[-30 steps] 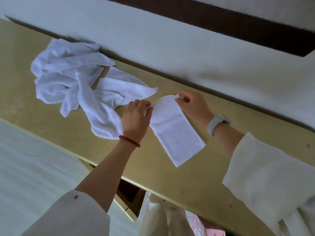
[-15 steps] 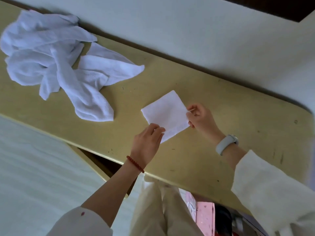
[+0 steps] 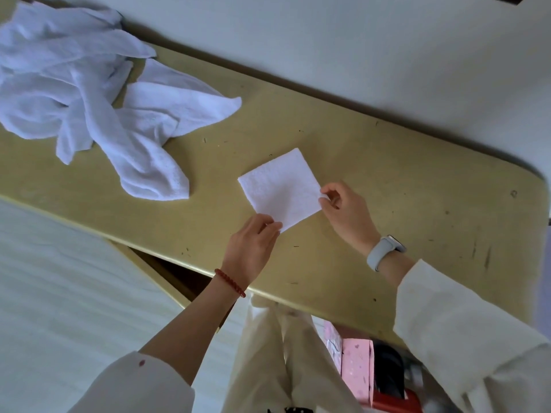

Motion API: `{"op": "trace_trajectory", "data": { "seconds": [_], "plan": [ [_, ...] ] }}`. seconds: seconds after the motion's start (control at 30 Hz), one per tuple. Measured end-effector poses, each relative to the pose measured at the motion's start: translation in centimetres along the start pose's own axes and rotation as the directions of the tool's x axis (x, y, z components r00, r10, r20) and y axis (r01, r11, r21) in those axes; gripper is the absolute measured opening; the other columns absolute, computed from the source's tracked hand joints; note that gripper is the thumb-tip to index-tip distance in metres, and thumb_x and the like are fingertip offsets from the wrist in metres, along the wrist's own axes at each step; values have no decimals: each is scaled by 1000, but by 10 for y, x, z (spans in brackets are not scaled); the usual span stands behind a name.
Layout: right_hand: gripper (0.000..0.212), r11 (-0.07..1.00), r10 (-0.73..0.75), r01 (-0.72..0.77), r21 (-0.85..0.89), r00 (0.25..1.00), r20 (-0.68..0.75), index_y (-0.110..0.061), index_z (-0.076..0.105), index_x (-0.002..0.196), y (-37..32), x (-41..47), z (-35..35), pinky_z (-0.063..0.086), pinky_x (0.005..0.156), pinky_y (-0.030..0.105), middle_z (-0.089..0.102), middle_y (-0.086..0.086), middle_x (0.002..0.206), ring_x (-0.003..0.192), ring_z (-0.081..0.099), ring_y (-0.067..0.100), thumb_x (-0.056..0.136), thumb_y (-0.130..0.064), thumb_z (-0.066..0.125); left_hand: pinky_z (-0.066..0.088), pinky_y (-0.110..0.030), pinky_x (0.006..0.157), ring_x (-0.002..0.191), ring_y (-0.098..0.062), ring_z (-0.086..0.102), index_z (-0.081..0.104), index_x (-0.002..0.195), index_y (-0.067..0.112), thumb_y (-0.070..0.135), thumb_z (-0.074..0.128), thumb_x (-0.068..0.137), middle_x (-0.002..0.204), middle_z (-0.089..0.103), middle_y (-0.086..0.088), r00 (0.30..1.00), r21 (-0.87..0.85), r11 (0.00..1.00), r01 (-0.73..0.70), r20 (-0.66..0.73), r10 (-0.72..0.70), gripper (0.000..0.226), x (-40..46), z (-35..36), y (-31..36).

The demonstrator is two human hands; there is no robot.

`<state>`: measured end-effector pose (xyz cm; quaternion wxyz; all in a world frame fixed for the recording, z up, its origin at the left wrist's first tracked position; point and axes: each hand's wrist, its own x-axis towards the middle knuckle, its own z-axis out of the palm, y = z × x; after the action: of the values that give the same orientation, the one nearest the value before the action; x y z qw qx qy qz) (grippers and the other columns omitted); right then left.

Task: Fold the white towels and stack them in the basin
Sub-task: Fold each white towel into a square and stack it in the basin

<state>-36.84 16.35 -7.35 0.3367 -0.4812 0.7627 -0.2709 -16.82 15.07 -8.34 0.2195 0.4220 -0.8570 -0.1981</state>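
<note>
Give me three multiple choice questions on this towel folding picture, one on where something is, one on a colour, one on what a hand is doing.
1. Where does the heap of unfolded towels lie on the table?
A. left end
B. right end
C. under it

2. What colour is the bracelet on the left wrist?
A. green
B. red
C. blue

3. What is the right hand doing?
A. hanging idle
B. pressing flat
C. pinching the folded towel

Answers: 1 A, the heap fills the left end. 2 B, its beads are red. 3 C, the fingers pinch the right corner.
</note>
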Motion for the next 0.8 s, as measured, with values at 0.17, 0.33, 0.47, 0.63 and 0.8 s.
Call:
{"op": "trace_trajectory", "data": {
  "seconds": [0.17,0.33,0.47,0.63,0.8],
  "plan": [
    [15,987,-107,100,-127,993,-51,-11,60,101,-2,3,2,35,64,24,50,-10,80,67,43,10,89,-14,52,48,-29,37,62,-22,64,72,84,4,0,71,71,77,65,-10,1000,2,1000,-10,4,10,13,-2,2,-1],
    [16,985,-77,74,-154,997,-14,-11,60,103,-2,10,3,35,66,23,53,-3,90,69,44,11,90,-13,52,48,-28,40,63,-23,63,72,85,5,2,69,74,78,65,-10,1000,-5,1000,-19,22,20,12,-3,4,-1],
    [15,985,-63,62,-160,998,-2,-10,61,102,-2,13,3,44,72,29,56,5,102,73,49,14,89,-11,53,47,-25,39,63,-23,62,72,84,4,-7,77,64,77,65,-9,999,-3,999,-35,40,35,23,-3,3,-1],
    [12,938,-147,144,-317,989,12,-8,61,96,1,9,1,44,56,32,55,9,100,66,54,26,90,-14,52,41,-18,40,61,-21,61,75,80,11,-11,79,51,74,66,-4,992,91,989,-120,52,116,37,2,-5,-2],
    [10,851,-321,323,-415,944,77,-7,66,89,6,-6,-8,41,47,29,60,10,86,64,56,27,86,-14,60,48,-26,54,68,-25,65,75,76,17,-11,78,44,78,70,-2,992,257,958,-128,17,128,42,7,-14,-17]
  ]
}}
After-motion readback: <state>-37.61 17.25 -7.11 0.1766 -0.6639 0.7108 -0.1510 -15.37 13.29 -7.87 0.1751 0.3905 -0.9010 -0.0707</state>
